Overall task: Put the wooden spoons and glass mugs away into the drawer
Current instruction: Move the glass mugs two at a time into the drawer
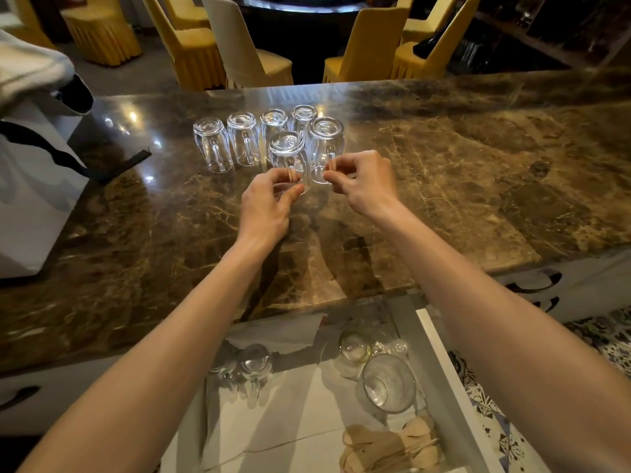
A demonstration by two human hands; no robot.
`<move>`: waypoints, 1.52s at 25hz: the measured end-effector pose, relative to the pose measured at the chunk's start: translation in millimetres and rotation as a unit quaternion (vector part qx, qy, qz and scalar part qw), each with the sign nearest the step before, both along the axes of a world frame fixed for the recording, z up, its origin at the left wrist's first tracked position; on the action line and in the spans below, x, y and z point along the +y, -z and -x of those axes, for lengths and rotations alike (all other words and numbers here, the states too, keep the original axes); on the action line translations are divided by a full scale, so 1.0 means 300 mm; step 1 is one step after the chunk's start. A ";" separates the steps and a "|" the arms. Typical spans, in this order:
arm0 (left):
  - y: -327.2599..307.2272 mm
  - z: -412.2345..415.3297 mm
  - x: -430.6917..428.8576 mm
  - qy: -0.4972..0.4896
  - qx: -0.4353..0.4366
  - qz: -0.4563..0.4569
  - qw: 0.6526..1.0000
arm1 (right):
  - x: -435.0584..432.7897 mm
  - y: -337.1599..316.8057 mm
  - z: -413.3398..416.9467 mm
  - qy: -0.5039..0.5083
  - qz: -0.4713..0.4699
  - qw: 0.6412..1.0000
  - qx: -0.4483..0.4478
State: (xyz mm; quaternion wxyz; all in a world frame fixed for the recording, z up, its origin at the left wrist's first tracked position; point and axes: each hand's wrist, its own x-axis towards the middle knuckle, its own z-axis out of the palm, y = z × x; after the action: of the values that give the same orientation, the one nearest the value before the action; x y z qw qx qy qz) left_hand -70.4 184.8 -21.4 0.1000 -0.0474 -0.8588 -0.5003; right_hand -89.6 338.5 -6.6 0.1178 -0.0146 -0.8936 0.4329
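Several clear glass mugs stand upside down on the marble counter (444,186). My left hand (269,203) pinches the handle of the nearest mug (286,148). My right hand (365,180) pinches the handle of the mug beside it (326,134). Other mugs stand behind and to the left, such as one at the row's left end (211,145). Below the counter an open drawer (440,363) holds two upside-down mugs (254,365), other glassware (387,382) and a bundle of wooden spoons (392,445) at its front right.
A white bag with dark straps (30,186) stands on the counter's left end. Yellow-covered chairs (372,46) surround a dark round table beyond the counter. Patterned floor tiles (502,425) show right of the drawer.
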 end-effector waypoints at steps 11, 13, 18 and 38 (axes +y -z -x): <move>-0.061 -0.252 -0.131 0.010 0.020 0.016 1.000 | -0.032 -0.064 -0.300 -0.071 0.003 0.997 0.014; -0.071 -0.306 -0.148 0.017 0.022 0.002 1.000 | -0.040 -0.069 -0.356 -0.078 0.019 0.997 0.010; -0.083 -0.424 -0.187 0.043 0.015 -0.034 0.998 | -0.053 -0.068 -0.475 -0.079 0.032 0.996 0.007; 0.055 -0.774 -0.287 0.112 -0.088 -0.048 0.989 | -0.095 0.128 -0.866 -0.127 0.084 0.986 -0.069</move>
State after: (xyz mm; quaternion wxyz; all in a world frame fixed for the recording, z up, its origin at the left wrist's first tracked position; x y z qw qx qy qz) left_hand 161.7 98.7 -37.9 -0.0308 -0.0944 -0.8286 -0.5510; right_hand 170.2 310.1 -45.0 -0.0022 0.0596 -0.8547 0.5156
